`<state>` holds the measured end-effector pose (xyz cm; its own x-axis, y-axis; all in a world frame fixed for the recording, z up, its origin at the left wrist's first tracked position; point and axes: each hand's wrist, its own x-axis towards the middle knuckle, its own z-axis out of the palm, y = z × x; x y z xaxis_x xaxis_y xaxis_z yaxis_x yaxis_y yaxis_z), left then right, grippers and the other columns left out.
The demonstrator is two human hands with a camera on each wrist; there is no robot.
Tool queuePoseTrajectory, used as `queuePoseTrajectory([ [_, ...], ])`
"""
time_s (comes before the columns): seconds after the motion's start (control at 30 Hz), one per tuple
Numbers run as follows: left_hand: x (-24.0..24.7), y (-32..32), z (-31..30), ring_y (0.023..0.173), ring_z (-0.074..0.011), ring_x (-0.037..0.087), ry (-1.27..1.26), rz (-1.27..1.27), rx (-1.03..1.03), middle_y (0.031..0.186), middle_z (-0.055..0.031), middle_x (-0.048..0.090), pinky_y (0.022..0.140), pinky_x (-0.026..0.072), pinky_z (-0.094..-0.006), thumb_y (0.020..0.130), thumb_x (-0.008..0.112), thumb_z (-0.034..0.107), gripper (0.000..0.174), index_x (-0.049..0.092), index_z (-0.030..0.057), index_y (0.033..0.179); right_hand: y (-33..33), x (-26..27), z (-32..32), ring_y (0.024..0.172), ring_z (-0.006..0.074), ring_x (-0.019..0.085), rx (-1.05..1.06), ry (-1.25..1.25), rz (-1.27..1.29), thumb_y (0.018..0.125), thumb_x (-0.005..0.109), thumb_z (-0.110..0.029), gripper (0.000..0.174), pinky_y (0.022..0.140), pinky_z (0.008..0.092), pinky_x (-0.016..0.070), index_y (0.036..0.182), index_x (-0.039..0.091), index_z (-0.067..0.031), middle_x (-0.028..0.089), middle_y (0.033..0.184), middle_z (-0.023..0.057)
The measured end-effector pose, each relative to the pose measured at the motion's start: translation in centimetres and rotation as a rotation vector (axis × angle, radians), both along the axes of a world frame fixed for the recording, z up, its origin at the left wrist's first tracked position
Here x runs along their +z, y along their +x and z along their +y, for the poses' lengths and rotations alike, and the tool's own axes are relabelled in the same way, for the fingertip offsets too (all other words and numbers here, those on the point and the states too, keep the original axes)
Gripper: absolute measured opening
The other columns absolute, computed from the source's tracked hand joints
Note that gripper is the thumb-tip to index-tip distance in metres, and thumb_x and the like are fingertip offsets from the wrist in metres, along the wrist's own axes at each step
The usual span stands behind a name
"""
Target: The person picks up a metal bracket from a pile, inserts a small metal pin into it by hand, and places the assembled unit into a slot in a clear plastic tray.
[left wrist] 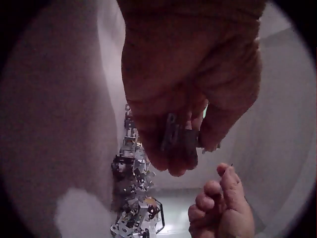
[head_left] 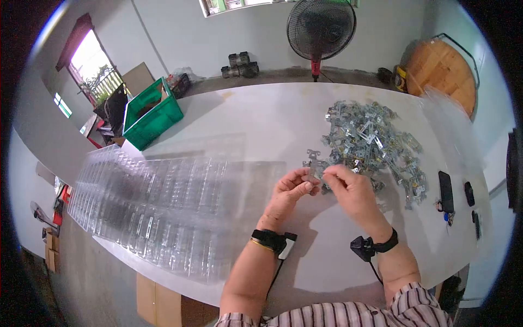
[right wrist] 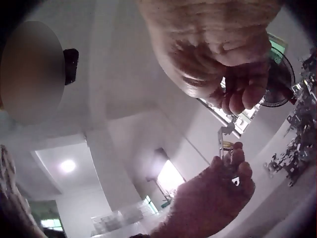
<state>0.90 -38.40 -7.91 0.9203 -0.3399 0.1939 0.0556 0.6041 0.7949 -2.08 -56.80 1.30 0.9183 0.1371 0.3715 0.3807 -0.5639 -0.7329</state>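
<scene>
My left hand (head_left: 289, 188) grips a small grey metal bracket (left wrist: 172, 131) between thumb and fingers. In the head view, bent metal pieces show just beyond its fingertips, beside the edge of a large pile of metal brackets (head_left: 362, 133). My right hand (head_left: 354, 193) is close to the left one, its fingers curled and thumb against the index finger. A tiny dark tip shows at these fingertips in the left wrist view; I cannot tell whether they pinch a part. From the right wrist, the bracket stands up out of the left hand, below the right fingers.
Clear plastic trays with rows of slots (head_left: 158, 218) lie on the left of the white table (head_left: 261, 120). A green crate (head_left: 152, 117) stands behind them. On the right are a black phone (head_left: 445, 191), small dark items and clear plastic sheeting (head_left: 452, 128). Beyond the table stands a fan (head_left: 320, 30).
</scene>
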Motion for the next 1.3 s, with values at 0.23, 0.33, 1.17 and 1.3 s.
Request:
queuePoseTrajectory([
  [0.23, -0.1, 0.2, 0.1, 0.091, -0.0152, 0.061, 0.101, 0.016, 0.066, 0.102, -0.0026, 0.063, 0.081, 0.0516, -0.0313, 0.088, 0.07, 0.003, 0.04, 0.057, 0.004, 0.126, -0.2, -0.6, 0.5, 0.068, 0.0372, 0.065, 0.084, -0.044, -0.019, 0.094, 0.06, -0.013, 0.009, 0.057, 0.0434, 0.0481, 0.098, 0.061, -0.0053, 0.064, 0.076, 0.0188],
  [0.33, 0.6, -0.2, 0.0, 0.09, -0.0133, 0.06, 0.129, 0.015, 0.075, 0.099, -0.0011, 0.061, 0.081, 0.051, -0.0287, 0.087, 0.072, 0.004, 0.041, 0.056, 0.0042, 0.125, -0.1, -1.2, 0.7, 0.07, 0.0397, 0.064, 0.066, -0.062, -0.036, 0.094, 0.058, -0.012, 0.008, 0.058, 0.046, 0.048, 0.096, 0.059, -0.0042, 0.064, 0.077, 0.02],
  [1.17, -0.7, 1.9, 1.0, 0.081, -0.0117, 0.059, 0.419, 0.087, 0.383, 0.085, -0.0049, 0.062, 0.073, 0.0502, -0.0288, 0.089, 0.065, 0.015, 0.027, 0.059, -0.0025, 0.109, -0.4, -2.3, 2.2, 0.053, 0.0137, 0.054, 0.216, 0.006, 0.494, 0.099, 0.055, -0.016, 0.016, 0.051, 0.0314, 0.0454, 0.09, 0.056, -0.0032, 0.056, 0.062, 0.0048],
  [1.3, 0.0, 1.9, 1.6, 0.082, -0.0171, 0.06, 0.716, 0.082, 0.521, 0.085, -0.0084, 0.062, 0.075, 0.051, -0.0325, 0.085, 0.067, 0.021, 0.03, 0.063, -0.0035, 0.103, 0.3, -4.3, 2.2, 0.053, 0.0092, 0.054, 0.407, 0.156, 0.792, 0.099, 0.056, -0.018, 0.017, 0.048, 0.0263, 0.0447, 0.088, 0.058, -0.0046, 0.057, 0.064, 0.0004],
])
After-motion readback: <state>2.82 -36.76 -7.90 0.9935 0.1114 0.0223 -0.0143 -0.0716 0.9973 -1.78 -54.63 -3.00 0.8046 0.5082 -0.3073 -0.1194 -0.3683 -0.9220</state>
